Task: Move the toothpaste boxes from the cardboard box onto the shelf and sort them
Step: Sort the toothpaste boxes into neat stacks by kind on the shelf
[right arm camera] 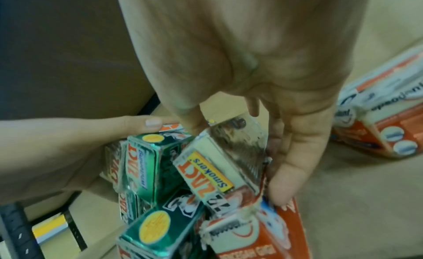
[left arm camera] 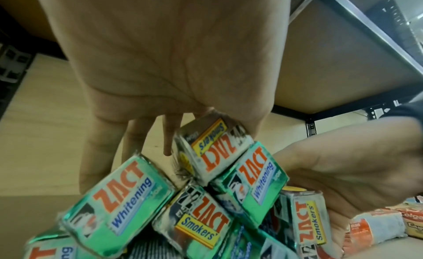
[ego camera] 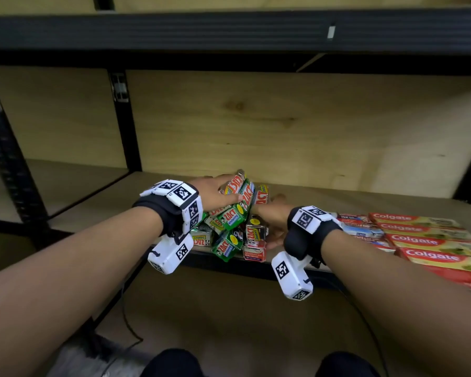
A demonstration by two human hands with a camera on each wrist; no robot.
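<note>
A heap of small ZACT toothpaste boxes (ego camera: 234, 221), green Whitening and silver Smokers ones, lies on the wooden shelf (ego camera: 337, 197) near its front edge. My left hand (ego camera: 215, 191) clasps the heap from the top left, thumb laid over the upper boxes. My right hand (ego camera: 272, 213) clasps it from the right. In the left wrist view a silver Smokers box (left arm camera: 213, 147) sits wedged under my palm (left arm camera: 171, 64). The right wrist view has my thumb and fingers (right arm camera: 297, 154) round another Smokers box (right arm camera: 206, 172). No cardboard box is in view.
Long red Colgate boxes (ego camera: 430, 240) lie in a row at the shelf's right end, with orange-and-white boxes (ego camera: 362, 229) between them and the heap. The black upper shelf beam (ego camera: 229, 31) hangs overhead. A black upright (ego camera: 11, 164) stands left. Bare shelf board lies left of the heap.
</note>
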